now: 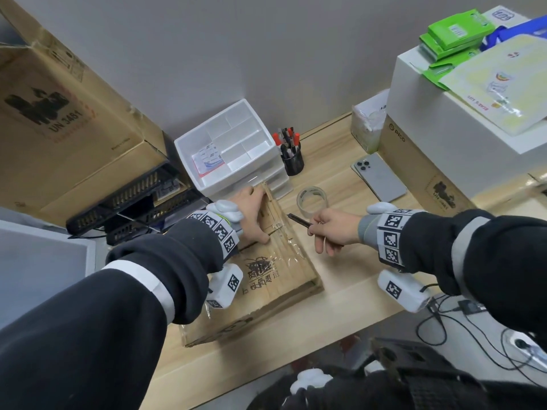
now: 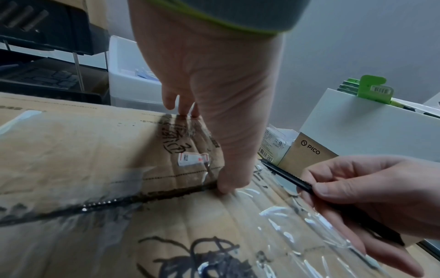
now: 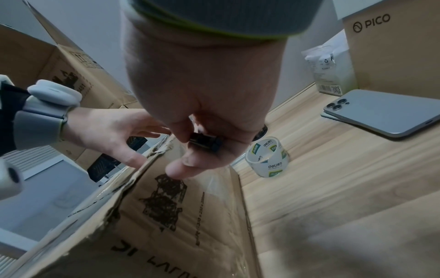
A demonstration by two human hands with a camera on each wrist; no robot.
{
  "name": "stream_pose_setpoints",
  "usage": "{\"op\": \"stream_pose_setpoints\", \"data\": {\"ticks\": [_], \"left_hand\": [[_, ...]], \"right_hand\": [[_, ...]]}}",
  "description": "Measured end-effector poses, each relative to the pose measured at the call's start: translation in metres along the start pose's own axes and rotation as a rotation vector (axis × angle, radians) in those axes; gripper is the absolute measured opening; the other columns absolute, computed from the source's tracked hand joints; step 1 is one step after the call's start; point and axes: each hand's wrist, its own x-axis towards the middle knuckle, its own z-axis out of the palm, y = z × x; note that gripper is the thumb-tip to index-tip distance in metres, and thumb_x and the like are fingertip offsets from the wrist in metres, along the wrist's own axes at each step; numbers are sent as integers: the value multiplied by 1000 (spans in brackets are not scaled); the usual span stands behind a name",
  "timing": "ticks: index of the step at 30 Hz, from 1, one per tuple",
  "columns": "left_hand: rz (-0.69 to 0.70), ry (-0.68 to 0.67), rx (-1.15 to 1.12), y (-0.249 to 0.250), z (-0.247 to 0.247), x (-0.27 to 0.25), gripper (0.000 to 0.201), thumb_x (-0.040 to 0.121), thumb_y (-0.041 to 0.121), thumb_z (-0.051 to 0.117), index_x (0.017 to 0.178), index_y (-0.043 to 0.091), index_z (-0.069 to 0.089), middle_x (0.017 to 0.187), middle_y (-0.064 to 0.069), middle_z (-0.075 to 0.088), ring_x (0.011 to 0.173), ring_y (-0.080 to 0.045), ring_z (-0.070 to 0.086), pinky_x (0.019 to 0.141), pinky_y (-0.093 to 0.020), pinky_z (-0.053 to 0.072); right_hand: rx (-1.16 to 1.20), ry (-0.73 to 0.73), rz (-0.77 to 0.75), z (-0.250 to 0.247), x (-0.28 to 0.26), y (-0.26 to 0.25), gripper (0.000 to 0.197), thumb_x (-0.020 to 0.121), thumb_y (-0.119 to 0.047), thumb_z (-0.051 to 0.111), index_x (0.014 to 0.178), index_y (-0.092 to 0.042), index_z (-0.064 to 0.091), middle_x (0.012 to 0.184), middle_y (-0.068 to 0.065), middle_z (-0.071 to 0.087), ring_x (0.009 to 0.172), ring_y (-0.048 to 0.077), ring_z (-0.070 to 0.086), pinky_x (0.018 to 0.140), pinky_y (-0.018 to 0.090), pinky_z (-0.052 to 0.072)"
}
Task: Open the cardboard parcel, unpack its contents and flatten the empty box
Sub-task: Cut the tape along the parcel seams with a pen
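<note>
Pretty cramped back there: the white drawer unit (image 1: pixel 233 149) sits right against the far end of the parcel (image 1: pixel 275 279), with the pen cup (image 1: pixel 293 161) just beside it. On the right, bare desk (image 1: pixel 349 261) gives open room, with only the tape roll (image 1: pixel 313 199) near the parcel's far corner and a phone (image 1: pixel 380 177) farther off. Black trays (image 1: pixel 133 202) crowd the left side.

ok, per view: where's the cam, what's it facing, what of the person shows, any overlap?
Head: above, facing down at the parcel; both sleeves, left hand, right hand holding the cutter.
Left wrist: along the left hand to the parcel seam.
Right wrist: along the right hand, toward the tape roll.
Shared: both hands, parcel.
</note>
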Motion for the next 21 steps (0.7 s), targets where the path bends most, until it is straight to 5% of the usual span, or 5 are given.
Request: {"op": "stream_pose_setpoints", "data": {"ticks": [6, 12, 17, 21], "left_hand": [[-42, -28, 69, 0, 1, 6, 100, 32, 74, 65, 113, 22, 40, 112, -2, 50, 95, -23, 54, 81, -43, 55], [-14, -23, 45, -1, 2, 7, 104, 38, 69, 74, 123, 19, 40, 118, -3, 50, 98, -23, 55, 82, -44, 55], [-39, -10, 1, -2, 7, 6, 94, 45, 61, 81, 117, 16, 41, 112, -3, 48, 93, -23, 54, 80, -43, 54], [-52, -15, 0, -4, 6, 6, 97, 36, 70, 72, 112, 19, 40, 109, -2, 49, 92, -23, 55, 80, -44, 55]], "right_hand": [[25, 0, -15, 4, 0, -1, 11, 101, -12, 41, 92, -9, 45, 70, 13, 68, 36, 18, 54, 40, 24, 39], [42, 3, -47, 9, -1, -2, 10, 101, -11, 40, 94, -8, 46, 72, 13, 68, 34, 15, 51, 40, 23, 37], [45, 35, -38, 9, -1, -1, 13, 101, -11, 39, 91, -10, 48, 74, 14, 68, 32, 15, 46, 38, 22, 34], [48, 43, -53, 13, -1, -1, 12, 101, -10, 40, 92, -10, 48, 71, 14, 67, 32, 15, 44, 37, 21, 33]]}}
